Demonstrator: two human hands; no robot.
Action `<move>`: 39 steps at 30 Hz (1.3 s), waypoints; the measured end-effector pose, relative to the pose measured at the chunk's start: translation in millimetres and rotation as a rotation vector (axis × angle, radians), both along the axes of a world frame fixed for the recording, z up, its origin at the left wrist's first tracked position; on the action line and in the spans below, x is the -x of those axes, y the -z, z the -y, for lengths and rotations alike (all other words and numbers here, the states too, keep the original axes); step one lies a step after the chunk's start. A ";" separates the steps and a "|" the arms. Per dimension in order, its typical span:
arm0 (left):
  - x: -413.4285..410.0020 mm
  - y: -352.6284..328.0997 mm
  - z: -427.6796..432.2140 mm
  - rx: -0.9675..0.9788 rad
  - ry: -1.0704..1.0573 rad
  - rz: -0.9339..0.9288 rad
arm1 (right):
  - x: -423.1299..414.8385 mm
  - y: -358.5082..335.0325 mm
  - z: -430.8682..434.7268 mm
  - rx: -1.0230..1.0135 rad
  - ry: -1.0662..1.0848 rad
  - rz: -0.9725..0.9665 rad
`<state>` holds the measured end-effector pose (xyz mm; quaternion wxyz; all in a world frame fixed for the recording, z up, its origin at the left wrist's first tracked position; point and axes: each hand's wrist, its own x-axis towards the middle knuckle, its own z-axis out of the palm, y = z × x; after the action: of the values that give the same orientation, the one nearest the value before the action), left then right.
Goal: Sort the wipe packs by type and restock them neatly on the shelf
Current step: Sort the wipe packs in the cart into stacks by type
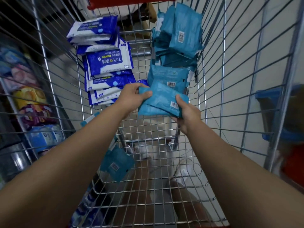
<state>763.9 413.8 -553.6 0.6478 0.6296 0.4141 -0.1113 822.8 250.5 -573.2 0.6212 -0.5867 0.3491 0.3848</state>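
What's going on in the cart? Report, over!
Both grips full: left hand and right hand hold teal packs. Sorted: blue alcohol wipes left, teal row right. One stray teal pack nearby. Nothing blocking.

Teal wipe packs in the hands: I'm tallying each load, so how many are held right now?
2, gripped between the left hand and right hand: the upper pack, barcode up, and the lower pack beneath it. More may be hidden underneath.
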 end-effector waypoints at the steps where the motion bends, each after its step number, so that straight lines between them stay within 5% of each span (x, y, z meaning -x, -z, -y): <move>1: -7.3 -1.6 0.2 -0.056 -0.004 0.026 | 0.3 0.5 -1.8 0.031 0.045 0.003; 5: -32.0 -13.0 -10.0 -0.215 -0.056 0.093 | 2.2 7.0 4.0 0.161 0.117 -0.034; 9: -53.7 -20.6 -21.1 -0.024 -0.194 0.154 | 6.3 17.5 14.2 0.170 -0.119 0.034; 15: -67.2 -0.7 1.5 0.132 0.015 0.140 | -2.3 21.0 -0.8 0.110 0.032 0.090; 21: -46.6 16.3 13.0 -0.290 0.019 0.227 | 3.4 21.6 -11.1 0.328 0.222 0.238; 24: -6.5 18.5 2.9 -0.576 0.387 0.215 | 13.8 22.4 -9.6 0.488 -0.071 0.409; 27: 28.9 13.6 -4.6 -0.660 0.834 0.064 | 25.6 20.1 -5.4 0.642 -0.519 0.619; 32: 56.5 2.7 -11.4 -0.967 1.393 -0.211 | 53.1 3.1 -3.9 0.658 -1.221 0.774; 39: 88.6 -7.5 -27.6 -1.031 1.497 -0.646 | 92.2 -10.7 -31.8 0.345 -1.711 0.782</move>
<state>675.3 441.4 -546.2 -0.0924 0.8768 0.0615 -0.4678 730.6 282.3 -562.5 0.1069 -0.8134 -0.3786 0.4285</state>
